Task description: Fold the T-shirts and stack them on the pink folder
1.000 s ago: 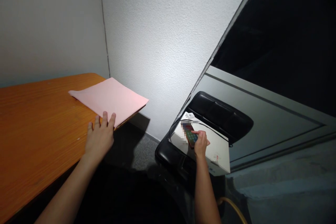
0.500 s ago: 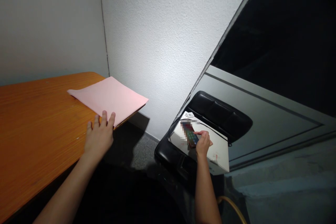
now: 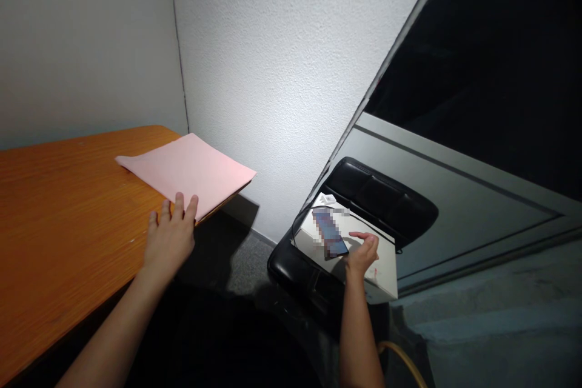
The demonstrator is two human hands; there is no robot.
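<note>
My left hand [image 3: 170,235] lies flat with fingers apart at the edge of the wooden table [image 3: 68,218]. Its fingertips touch the near edge of a pink sheet [image 3: 195,167], whose left corner curls up slightly. Over to the right, my right hand [image 3: 362,256] hovers beside a phone [image 3: 330,235], index finger stretched out and apart from the screen, nothing held. The phone lies screen up on a white box [image 3: 384,264], with its screen lit and partly blurred by pixelation.
The box rests on a black padded chair [image 3: 382,194]. A dark cable [image 3: 293,233] loops over the box's left end, near a small white item [image 3: 327,199]. Behind stand a white textured wall [image 3: 273,73] and a grey panel with a dark pane [image 3: 491,73]. A yellowish curved tube [image 3: 404,359] shows low down.
My right hand has drawn back to the right and down, its finger leaving the phone. The screen has turned from a dark icon view to a bluish one. My left hand has barely moved.
</note>
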